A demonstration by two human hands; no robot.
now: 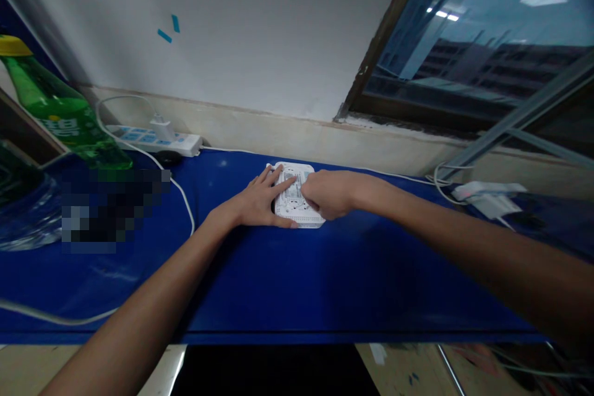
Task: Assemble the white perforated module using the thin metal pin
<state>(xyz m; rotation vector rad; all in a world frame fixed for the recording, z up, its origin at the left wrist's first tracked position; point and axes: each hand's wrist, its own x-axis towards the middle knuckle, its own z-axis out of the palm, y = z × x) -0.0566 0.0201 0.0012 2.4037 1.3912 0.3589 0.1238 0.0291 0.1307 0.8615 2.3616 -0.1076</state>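
A flat white plastic device (pixel 293 213) with a vented, patterned top lies on the blue tabletop, its exact kind unclear. My left hand (pixel 257 201) rests on its left half with fingers spread and the thumb reaching its lower edge. My right hand (pixel 328 193) comes in from the right, with curled fingers on the device's right part. Its fingertips are partly hidden, and the two hands nearly meet over the top.
The blue tabletop (pixel 325 278) carries a green bottle with a yellow cap (pixel 60 102), a white power strip (pixel 153 142) with a plugged-in charger, and a white cable (pixel 180 198). A pixelated patch (pixel 111 210) hides the left part. White papers (pixel 487 198) lie at right.
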